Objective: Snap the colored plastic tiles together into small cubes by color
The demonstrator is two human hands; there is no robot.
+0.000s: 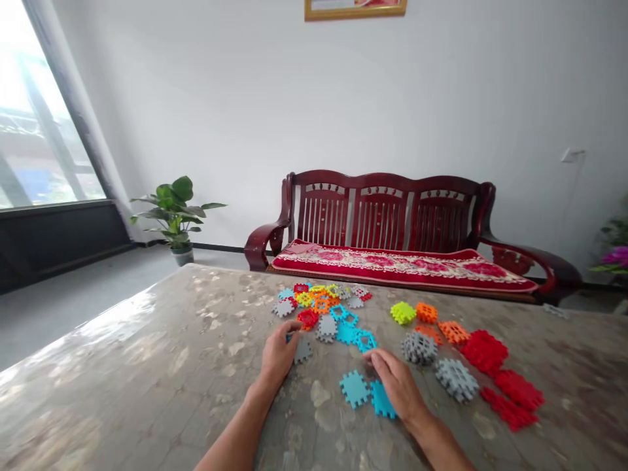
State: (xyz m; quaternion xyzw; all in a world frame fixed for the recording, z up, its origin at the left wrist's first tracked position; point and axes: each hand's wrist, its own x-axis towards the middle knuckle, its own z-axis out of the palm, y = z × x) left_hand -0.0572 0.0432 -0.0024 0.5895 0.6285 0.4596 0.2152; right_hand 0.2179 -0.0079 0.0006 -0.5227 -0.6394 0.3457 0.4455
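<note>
My left hand (279, 351) has its fingers curled, with a bit of a blue interlocking tile showing between thumb and fingers. Right beside it a grey tile (303, 352) lies on the table. My right hand (396, 384) is held low with its fingers stretched forward, the tips close to a blue frame tile (366, 339). Partly covered by this hand is a blue square tile (381, 400); a lighter teal tile (354, 388) lies to its left. Between and beyond the hands are a grey tile (326, 328), a red tile (307, 319) and another blue tile (347, 333).
A mixed pile of tiles (321, 301) lies toward the far edge of the patterned table (147, 366). On the right are sorted stacks: yellow-green (403, 313), orange (454, 332), grey (420, 348) and red (485, 352). A wooden bench (383, 216) stands behind, a potted plant (179, 212) far left.
</note>
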